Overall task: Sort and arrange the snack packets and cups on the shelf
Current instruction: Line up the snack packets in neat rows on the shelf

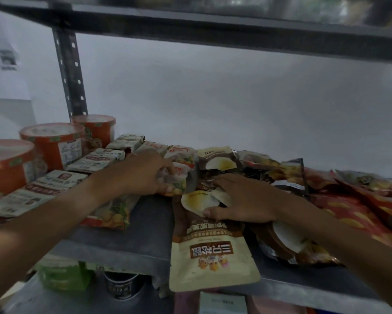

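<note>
**Snack packets spread along a grey metal shelf, both hands among them**

Snack packets cover most of the shelf, a dark grey board under another board of the same rack. Red packets with yellow marks lie piled at the right end. Three orange cups stand in a row at the left, running back toward the perforated upright. Beside them, pale flat packets lie in a line from front to back.

A brown-and-cream pouch lies upside down (its printed characters inverted) and hangs over the front edge of the shelf. A similar pouch lies further back.

The right hand lies on top of the brown-and-cream pouch, fingers spread and lightly bent, thumb pressed on its egg picture. The left hand reaches in from the left, fingers curled round a small packet with red and green print.
</note>
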